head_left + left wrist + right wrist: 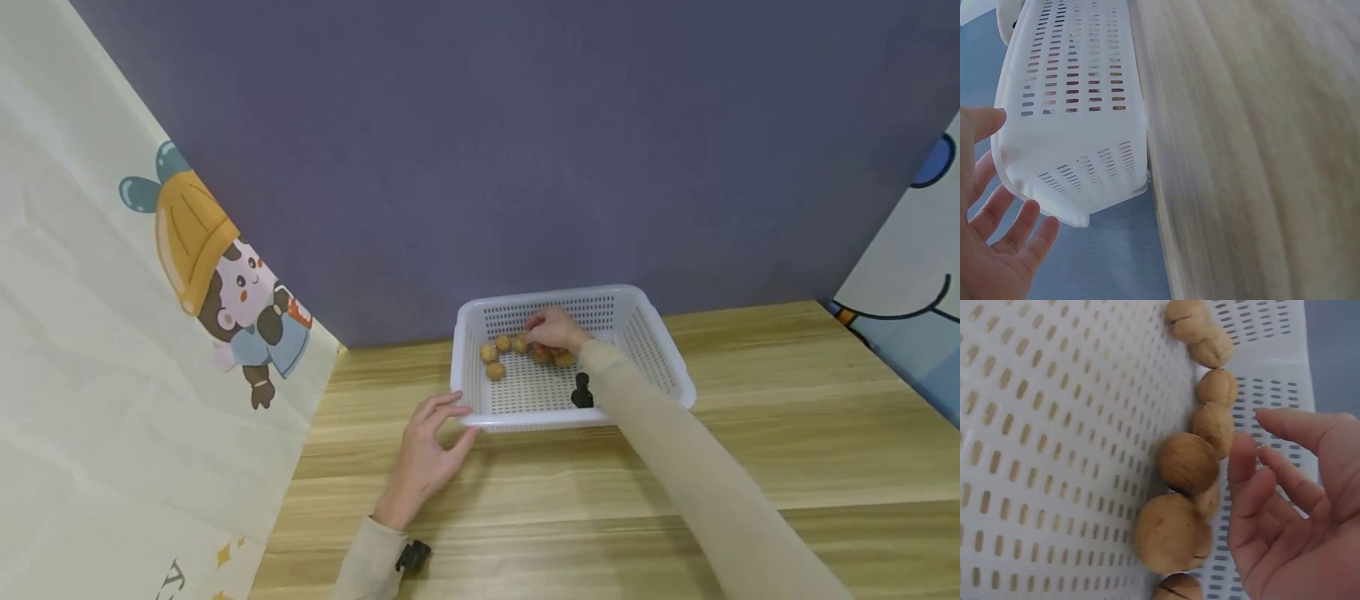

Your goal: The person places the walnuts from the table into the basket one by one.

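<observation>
Several walnuts [1166,532] lie in an uneven row on the floor of a white perforated plastic basket [573,296]. In the right wrist view two of them look blurred and overlap others behind them. My right hand [553,330] reaches into the basket, close over the walnuts. Its fingers [1244,519] are loosely bent beside the row, with no walnut between them. At the basket's near left corner is my left hand [427,454], fingers spread at the rim. The left wrist view shows its thumb [988,122] overlapping the rim and the other fingers around the corner.
The basket stands on a wood-grain table [555,508], close to a dark blue-grey back wall [517,150]. A pale sheet with a cartoon figure [240,283] hangs at the left, and another printed panel [907,292] borders the right side.
</observation>
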Motion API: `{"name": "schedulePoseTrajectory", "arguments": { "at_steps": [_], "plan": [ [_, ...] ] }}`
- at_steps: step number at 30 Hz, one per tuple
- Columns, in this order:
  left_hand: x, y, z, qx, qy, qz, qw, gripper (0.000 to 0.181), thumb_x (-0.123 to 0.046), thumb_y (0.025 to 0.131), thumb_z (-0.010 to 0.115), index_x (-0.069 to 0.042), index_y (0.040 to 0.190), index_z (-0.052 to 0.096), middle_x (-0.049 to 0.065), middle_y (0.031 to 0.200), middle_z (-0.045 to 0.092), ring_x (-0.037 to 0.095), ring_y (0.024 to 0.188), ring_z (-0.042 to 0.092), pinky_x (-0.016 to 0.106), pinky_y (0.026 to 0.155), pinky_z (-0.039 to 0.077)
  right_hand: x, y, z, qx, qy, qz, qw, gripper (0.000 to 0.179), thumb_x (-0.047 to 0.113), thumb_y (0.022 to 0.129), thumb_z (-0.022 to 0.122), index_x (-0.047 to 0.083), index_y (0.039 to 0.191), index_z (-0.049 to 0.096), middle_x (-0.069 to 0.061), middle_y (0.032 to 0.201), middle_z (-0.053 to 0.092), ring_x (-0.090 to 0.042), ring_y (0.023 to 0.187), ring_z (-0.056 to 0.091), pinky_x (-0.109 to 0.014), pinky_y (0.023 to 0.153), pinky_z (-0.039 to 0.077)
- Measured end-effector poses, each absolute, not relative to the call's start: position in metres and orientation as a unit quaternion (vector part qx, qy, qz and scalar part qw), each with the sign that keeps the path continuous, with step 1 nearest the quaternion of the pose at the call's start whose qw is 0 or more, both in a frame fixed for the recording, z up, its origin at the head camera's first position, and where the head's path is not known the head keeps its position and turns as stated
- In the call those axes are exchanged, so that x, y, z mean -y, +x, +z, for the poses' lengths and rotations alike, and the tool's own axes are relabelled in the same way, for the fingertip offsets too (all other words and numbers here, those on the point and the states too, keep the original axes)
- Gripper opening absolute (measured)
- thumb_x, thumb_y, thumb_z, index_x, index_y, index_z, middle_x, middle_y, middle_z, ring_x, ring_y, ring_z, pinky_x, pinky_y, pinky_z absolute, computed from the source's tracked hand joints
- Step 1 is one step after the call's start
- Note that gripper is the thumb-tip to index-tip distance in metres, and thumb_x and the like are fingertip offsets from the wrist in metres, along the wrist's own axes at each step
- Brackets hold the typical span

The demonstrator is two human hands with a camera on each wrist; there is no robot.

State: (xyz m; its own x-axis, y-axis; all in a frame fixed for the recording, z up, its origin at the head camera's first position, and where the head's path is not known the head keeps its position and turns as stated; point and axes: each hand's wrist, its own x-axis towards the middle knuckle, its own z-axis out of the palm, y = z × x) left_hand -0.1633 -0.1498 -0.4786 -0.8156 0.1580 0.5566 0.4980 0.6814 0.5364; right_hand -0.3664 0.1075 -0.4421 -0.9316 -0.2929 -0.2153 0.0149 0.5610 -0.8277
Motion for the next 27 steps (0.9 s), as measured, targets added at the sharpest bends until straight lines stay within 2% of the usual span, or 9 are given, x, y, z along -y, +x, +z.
{"name": "schedulePoseTrajectory", "arguments": {
  "at_steps": [3, 6, 9, 11, 14, 18, 23, 27],
  "plan": [
    [0.148, -0.163, -0.478, 0.885, -0.185, -0.352, 0.243, 0.029, -0.019, 0.085, 0.09, -0.011, 0.111, 0.078, 0.01, 0.136, 0.072, 0.031, 0.13, 0.066, 0.051, 0.115, 0.054, -0.11, -0.365, -0.433, -0.87, -0.09, -0.455, 0.166, 0.046, 0.023, 0.101, 0.07, 0.002, 0.141, 0.062, -0.024, 0.122, 0.074, -0.016, 0.07, 0.067, -0.027, 0.061, 0.053],
    [0.147, -0.164, -0.479, 0.884, -0.189, -0.348, 0.248, 0.029, -0.02, 0.085, 0.09, -0.012, 0.111, 0.078, 0.008, 0.136, 0.072, 0.03, 0.13, 0.066, 0.051, 0.114, 0.055, -0.116, -0.361, -0.422, -0.874, -0.123, -0.445, 0.152, 0.041, 0.025, 0.108, 0.058, -0.001, 0.14, 0.063, -0.024, 0.124, 0.071, -0.026, 0.081, 0.07, -0.039, 0.076, 0.061],
    [0.147, -0.165, -0.479, 0.884, -0.193, -0.347, 0.249, 0.029, -0.021, 0.086, 0.089, -0.012, 0.111, 0.078, 0.007, 0.137, 0.072, 0.03, 0.13, 0.066, 0.051, 0.114, 0.055, -0.123, -0.35, -0.405, -0.876, -0.159, -0.435, 0.135, 0.043, 0.026, 0.114, 0.043, -0.002, 0.141, 0.062, -0.025, 0.131, 0.067, -0.034, 0.096, 0.071, -0.051, 0.092, 0.061],
    [0.149, -0.166, -0.48, 0.882, -0.193, -0.354, 0.243, 0.03, -0.021, 0.086, 0.089, -0.011, 0.112, 0.078, 0.007, 0.138, 0.071, 0.03, 0.131, 0.066, 0.052, 0.115, 0.054, -0.129, -0.339, -0.391, -0.876, -0.178, -0.43, 0.126, 0.043, 0.026, 0.114, 0.043, -0.002, 0.14, 0.063, -0.026, 0.135, 0.066, -0.036, 0.102, 0.072, -0.053, 0.097, 0.061],
    [0.152, -0.165, -0.48, 0.883, -0.186, -0.365, 0.23, 0.03, -0.023, 0.088, 0.086, -0.012, 0.115, 0.078, 0.007, 0.14, 0.07, 0.03, 0.133, 0.064, 0.056, 0.117, 0.052, -0.141, -0.322, -0.373, -0.875, -0.202, -0.429, 0.099, 0.037, 0.025, 0.111, 0.054, 0.001, 0.136, 0.066, -0.022, 0.131, 0.07, -0.031, 0.103, 0.073, -0.05, 0.095, 0.064],
    [0.159, -0.165, -0.476, 0.884, -0.189, -0.367, 0.218, 0.024, -0.023, 0.096, 0.077, -0.013, 0.117, 0.077, 0.006, 0.142, 0.069, 0.031, 0.134, 0.063, 0.058, 0.117, 0.051, -0.164, -0.298, -0.356, -0.872, -0.218, -0.436, 0.055, 0.027, 0.027, 0.105, 0.068, 0.007, 0.123, 0.073, -0.013, 0.114, 0.076, -0.024, 0.093, 0.073, -0.045, 0.084, 0.064],
    [0.171, -0.165, -0.464, 0.875, -0.226, -0.351, 0.245, 0.021, -0.009, 0.106, 0.059, -0.008, 0.117, 0.076, 0.011, 0.133, 0.073, 0.033, 0.127, 0.067, 0.056, 0.111, 0.054, -0.195, -0.259, -0.345, -0.868, -0.216, -0.446, 0.024, 0.026, 0.031, 0.106, 0.067, 0.01, 0.12, 0.072, -0.006, 0.105, 0.079, -0.017, 0.084, 0.073, -0.035, 0.075, 0.058],
    [0.185, -0.16, -0.45, 0.866, -0.237, -0.324, 0.297, 0.018, 0.001, 0.101, 0.061, -0.006, 0.106, 0.077, 0.011, 0.115, 0.078, 0.03, 0.111, 0.074, 0.052, 0.099, 0.062, -0.223, -0.225, -0.354, -0.854, -0.204, -0.479, 0.0, 0.024, 0.03, 0.11, 0.06, 0.008, 0.119, 0.066, 0.002, 0.105, 0.08, -0.015, 0.081, 0.073, -0.029, 0.062, 0.054]
  ]
}}
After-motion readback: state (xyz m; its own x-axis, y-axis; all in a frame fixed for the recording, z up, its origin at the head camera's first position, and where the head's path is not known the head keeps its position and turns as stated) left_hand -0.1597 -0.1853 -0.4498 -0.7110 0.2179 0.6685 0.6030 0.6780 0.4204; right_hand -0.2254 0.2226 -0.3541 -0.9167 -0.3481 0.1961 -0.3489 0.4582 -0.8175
